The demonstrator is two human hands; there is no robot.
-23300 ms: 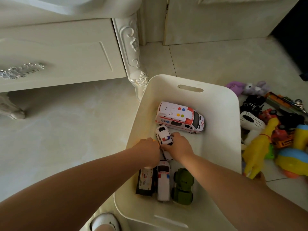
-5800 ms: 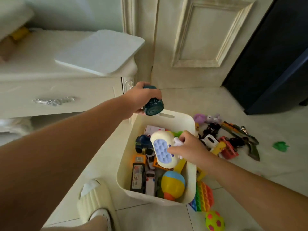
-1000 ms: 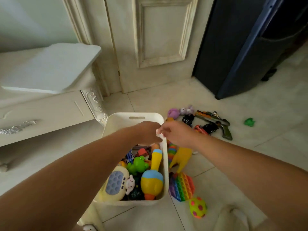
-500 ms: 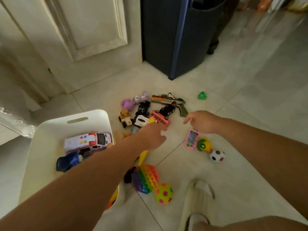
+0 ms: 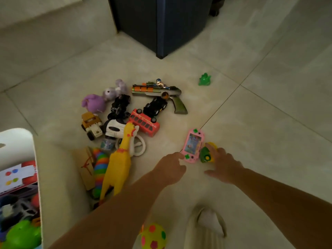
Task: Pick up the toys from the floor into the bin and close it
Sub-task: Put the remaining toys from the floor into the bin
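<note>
The white bin (image 5: 27,141) sits at the left edge, lidless, with toys inside. A pink handheld game toy (image 5: 192,145) lies on the floor tiles. My left hand (image 5: 170,168) reaches toward its near corner, one fingertip at its edge. My right hand (image 5: 221,165) is spread beside it, fingers on a green and yellow toy (image 5: 206,155). Neither hand grips anything. More toys lie in a heap: a yellow rubber chicken (image 5: 118,162), a red bus (image 5: 144,123), a toy gun (image 5: 158,93), purple plush animals (image 5: 104,99).
A small green toy (image 5: 204,80) lies alone farther out. A spotted yellow ball (image 5: 152,237) sits near my slippered foot (image 5: 206,229). A dark cabinet (image 5: 158,24) stands at the back. Bare tiles spread to the right.
The view has swung right and darkened, pushing the bin to the left edge. Both hands have dropped down to the pink game toy and the green and yellow toy.
</note>
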